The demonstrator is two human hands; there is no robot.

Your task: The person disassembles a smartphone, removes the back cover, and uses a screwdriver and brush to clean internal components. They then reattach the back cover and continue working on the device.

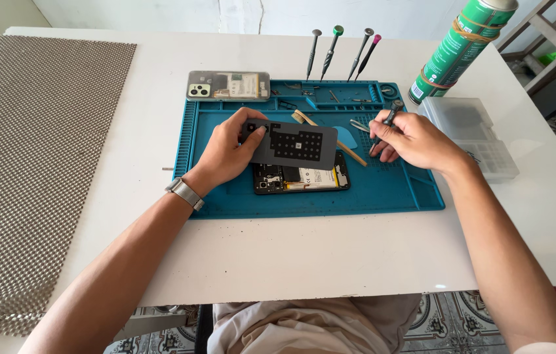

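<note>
Two hands work over the teal rubber repair mat (225, 203): left hand (225, 154) pinching a dark perforated rectangular sheet (294, 144) above the opened black phone (301, 178) mid-mat, right hand (416, 139) gripping a slim dark-handled screwdriver (389, 118) near the mat's right edge.

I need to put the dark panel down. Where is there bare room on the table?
Bare white table lies below the blue mat and between mat and mesh sheet. Crowded: the mat's top trays, the phone, and by the can and clear box.
</note>
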